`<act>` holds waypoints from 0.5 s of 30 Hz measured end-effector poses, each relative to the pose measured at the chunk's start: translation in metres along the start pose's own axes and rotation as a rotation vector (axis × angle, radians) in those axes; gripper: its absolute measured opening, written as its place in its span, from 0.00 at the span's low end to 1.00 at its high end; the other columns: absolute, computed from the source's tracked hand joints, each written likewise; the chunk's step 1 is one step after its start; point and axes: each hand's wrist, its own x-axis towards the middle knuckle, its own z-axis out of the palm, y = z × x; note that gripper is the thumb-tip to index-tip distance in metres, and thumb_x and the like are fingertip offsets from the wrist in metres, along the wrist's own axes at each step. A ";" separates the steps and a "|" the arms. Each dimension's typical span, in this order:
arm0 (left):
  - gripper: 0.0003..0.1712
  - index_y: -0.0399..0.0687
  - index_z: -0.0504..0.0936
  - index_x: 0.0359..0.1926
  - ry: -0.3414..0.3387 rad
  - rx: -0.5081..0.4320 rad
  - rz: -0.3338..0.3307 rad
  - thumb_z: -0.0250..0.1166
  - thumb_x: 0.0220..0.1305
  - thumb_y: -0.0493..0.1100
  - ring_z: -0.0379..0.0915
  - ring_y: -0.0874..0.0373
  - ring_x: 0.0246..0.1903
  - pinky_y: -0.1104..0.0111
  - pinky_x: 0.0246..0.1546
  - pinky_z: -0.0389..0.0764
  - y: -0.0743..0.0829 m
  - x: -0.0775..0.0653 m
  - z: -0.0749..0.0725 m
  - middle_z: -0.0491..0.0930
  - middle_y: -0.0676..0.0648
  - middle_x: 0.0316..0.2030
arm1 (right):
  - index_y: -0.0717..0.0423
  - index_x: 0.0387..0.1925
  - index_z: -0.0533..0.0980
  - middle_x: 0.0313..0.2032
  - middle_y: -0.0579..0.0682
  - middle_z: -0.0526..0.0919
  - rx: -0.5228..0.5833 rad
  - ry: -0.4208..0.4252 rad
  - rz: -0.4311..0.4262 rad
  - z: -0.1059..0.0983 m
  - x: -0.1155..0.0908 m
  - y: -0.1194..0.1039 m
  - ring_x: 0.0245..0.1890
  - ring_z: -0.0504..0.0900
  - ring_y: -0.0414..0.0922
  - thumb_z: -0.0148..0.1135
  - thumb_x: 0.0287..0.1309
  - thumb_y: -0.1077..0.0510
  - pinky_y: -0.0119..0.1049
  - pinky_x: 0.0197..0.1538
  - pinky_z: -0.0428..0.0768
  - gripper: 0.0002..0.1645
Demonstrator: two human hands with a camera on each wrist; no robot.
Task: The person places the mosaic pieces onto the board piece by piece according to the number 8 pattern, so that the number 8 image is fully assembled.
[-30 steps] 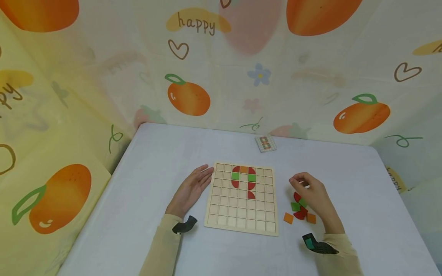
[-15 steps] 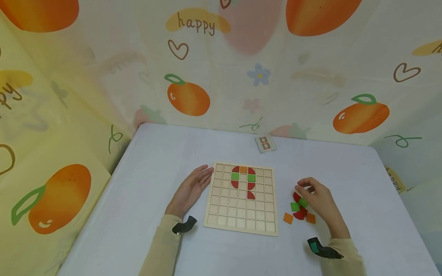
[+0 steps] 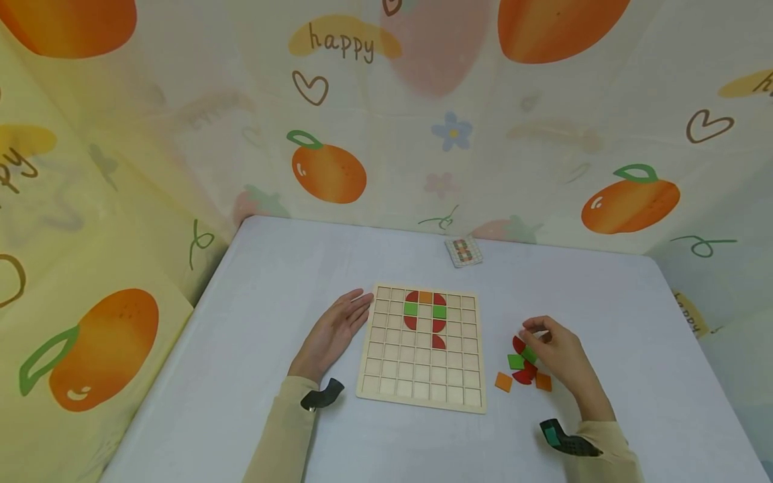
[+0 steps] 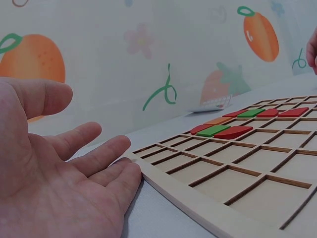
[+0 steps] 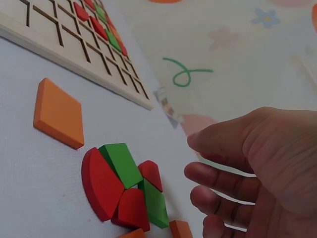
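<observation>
A pale wooden grid board (image 3: 398,396) lies on the table. In its upper rows sit red quarter-round pieces (image 3: 439,342), green squares (image 3: 410,308) and an orange square (image 3: 425,297). Beside the board's left edge rests my left hand (image 3: 331,335), fingers extended and fingertips right at the rim. My right hand (image 3: 558,352) hovers by a small heap of loose pieces, its fingers loosely bent. In the right wrist view, nothing shows between thumb and fingers. The heap has red quarter-rounds (image 5: 101,183) and green squares (image 5: 123,163); a loose orange square (image 5: 59,114) lies nearer the board.
Behind the board lies a small stack of cards (image 3: 464,251) with a printed grid pattern. Another orange square (image 3: 543,382) lies at the heap's near side. A printed cloth (image 3: 374,121) hangs behind the table (image 3: 290,255).
My right hand has moved right and a little nearer to me, coming in over the far side of the heap. My left hand and the pieces have stayed put.
</observation>
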 end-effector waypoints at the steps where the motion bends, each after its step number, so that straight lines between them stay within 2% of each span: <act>1: 0.33 0.41 0.46 0.80 -0.001 0.000 0.000 0.44 0.82 0.45 0.47 0.49 0.80 0.62 0.81 0.51 0.000 0.000 0.000 0.52 0.38 0.79 | 0.60 0.56 0.75 0.52 0.61 0.82 -0.001 -0.005 0.003 0.000 0.000 0.000 0.46 0.78 0.52 0.57 0.72 0.51 0.29 0.37 0.80 0.20; 8: 0.33 0.42 0.45 0.80 -0.002 -0.015 0.000 0.44 0.83 0.44 0.47 0.49 0.79 0.62 0.81 0.51 0.001 -0.001 0.001 0.52 0.38 0.78 | 0.59 0.56 0.75 0.51 0.60 0.82 -0.003 -0.052 0.030 0.004 -0.002 0.003 0.44 0.78 0.50 0.59 0.72 0.51 0.31 0.36 0.80 0.19; 15: 0.33 0.42 0.46 0.80 -0.001 -0.023 -0.001 0.44 0.83 0.44 0.47 0.49 0.79 0.62 0.81 0.52 0.001 -0.002 0.001 0.52 0.38 0.78 | 0.61 0.55 0.75 0.44 0.58 0.84 -0.031 -0.054 -0.014 0.006 -0.002 0.006 0.37 0.79 0.47 0.61 0.70 0.53 0.31 0.33 0.79 0.19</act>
